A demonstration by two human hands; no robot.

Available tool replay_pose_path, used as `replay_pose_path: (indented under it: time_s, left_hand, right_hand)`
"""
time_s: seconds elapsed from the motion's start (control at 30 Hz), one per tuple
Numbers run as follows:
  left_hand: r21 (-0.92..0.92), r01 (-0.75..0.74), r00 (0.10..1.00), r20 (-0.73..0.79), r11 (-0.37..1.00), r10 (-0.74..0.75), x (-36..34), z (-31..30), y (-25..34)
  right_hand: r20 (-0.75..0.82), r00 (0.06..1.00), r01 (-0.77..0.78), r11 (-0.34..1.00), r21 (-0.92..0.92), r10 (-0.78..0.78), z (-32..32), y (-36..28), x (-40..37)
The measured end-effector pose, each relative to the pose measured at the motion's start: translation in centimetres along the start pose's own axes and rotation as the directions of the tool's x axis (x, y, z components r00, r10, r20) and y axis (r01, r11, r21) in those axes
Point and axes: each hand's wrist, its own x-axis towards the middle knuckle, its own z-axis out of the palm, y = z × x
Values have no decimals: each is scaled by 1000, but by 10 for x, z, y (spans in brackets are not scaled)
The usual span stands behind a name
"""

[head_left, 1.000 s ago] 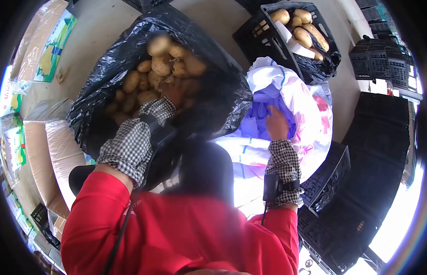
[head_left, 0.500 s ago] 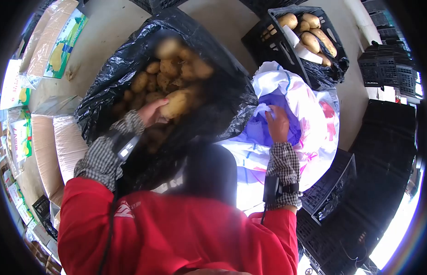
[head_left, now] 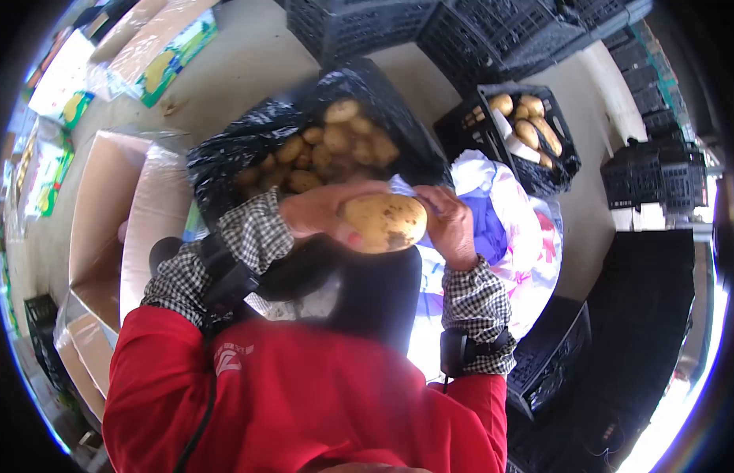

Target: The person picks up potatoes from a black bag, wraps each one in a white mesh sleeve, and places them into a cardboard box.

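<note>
Produce packing/sorting area, likely a warehouse floor. Bare concrete floor (head_left: 249,63), black plastic crates (head_left: 359,20) stacked behind a bag of potatoes (head_left: 327,146). Printed cartons (head_left: 166,47) left of it.

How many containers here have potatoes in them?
2. The black plastic bag at upper centre holds a heap; the black crate further right holds several. The potato held by the left hand and right hand is outside both. The stacked crates behind may hide more.
</note>
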Motion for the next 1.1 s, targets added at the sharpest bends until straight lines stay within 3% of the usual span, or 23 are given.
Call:
replay_pose_path:
  time_s: [0.07, 0.13, 0.23, 0.3, 0.37, 0.43, 0.47, 0.5, 0.57, 0.6, 0.63, 0.67, 0.7, 0.77, 0.8, 0.83, 0.9, 0.93, 0.97, 1.0, 1.03, 1.07, 1.1]
  left_hand:
    - [48, -16, 999, -46, 999, 19, -18, 7, 6]
    - [122, -49, 995, -78, 991, 58, -40, 9, 6]
    - [631, -104, 962, -131, 769, 238, -78, 5, 9]
    - [538, -130, 959, -144, 833, 243, -103, 9, 16]
    - [452, -158, 949, -176, 878, 262, -126, 14, 22]
    - [362, -201, 929, -225, 910, 294, -144, 15, 9]
    - [196, -216, 940, -223, 956, 258, -153, 13, 2]
    - [53, -318, 912, -257, 946, 321, -162, 20, 5]
    - [-257, -472, 876, -249, 844, 414, -178, 24, 8]
    - [-284, -493, 861, -296, 822, 414, -187, 21, 7]
    - [-310, -511, 848, -334, 801, 412, -196, 17, 7]
    - [-337, -530, 835, -369, 778, 409, -203, 14, 7]
    - [-209, -538, 796, -445, 817, 410, -212, 9, 6]
    - [38, -487, 703, -576, 873, 417, -231, -6, 5]
    - [298, -406, 605, -620, 864, 498, -236, -21, -3]
    - [640, 16, 462, -686, 768, 562, -246, -23, 4]
    - [513, -208, 370, -747, 833, 552, -259, -46, -9]
    - [528, -126, 387, -753, 840, 532, -274, -50, -4]
    - [540, -43, 405, -760, 841, 509, -294, -56, -1]
    - [542, -136, 375, -747, 829, 549, -315, -74, -13]
    - [588, -55, 327, -753, 807, 571, -339, -86, -16]
    - [622, 32, 278, -757, 782, 591, -363, -99, -20]
    - [651, 290, 223, -759, 701, 612, -386, -107, -13]
  right_hand:
    - [70, 991, 104, 985, 138, -114, 12, -23, 13]
    - [130, 990, 3, 919, 395, -59, 28, -44, 19]
    - [339, 941, -214, 750, 626, -14, 45, -71, 24]
    - [429, 903, -331, 583, 742, -32, 57, -86, 25]
    - [350, 932, -187, 705, 684, -93, 57, -114, 26]
    - [380, 922, -312, 439, 843, -74, 66, -134, 25]
    - [448, 894, -446, 90, 890, 0, 71, -141, 26]
    - [492, 852, -520, -193, 832, -178, 80, -131, 31]
    - [673, 708, -702, -117, 702, -213, 95, -165, 33]
    - [659, 710, -662, 81, 745, -248, 111, -171, 30]
    - [642, 731, -650, 52, 758, -232, 125, -179, 27]
    - [560, 795, -586, -60, 808, -235, 127, -184, 29]
    - [475, 852, -514, -175, 840, -221, 128, -194, 31]
    - [327, 937, -273, 321, 907, -127, 137, -190, 41]
    - [271, 956, -187, 479, 858, -113, 141, -200, 42]
    - [232, 951, 6, 763, 646, -204, 141, -222, 38]
    - [207, 781, 421, 741, 523, -589, 155, -258, 33]
    - [364, 825, 132, 773, 621, -433, 168, -259, 30]
    - [357, 829, 102, 744, 660, -430, 172, -256, 36]
    - [355, 833, 67, 714, 696, -425, 173, -250, 44]
    - [355, 837, 30, 682, 731, -417, 172, -244, 52]
    - [299, 871, 42, 665, 745, -389, 168, -233, 58]
    - [338, 898, -30, 726, 688, -283, 159, -220, 64]
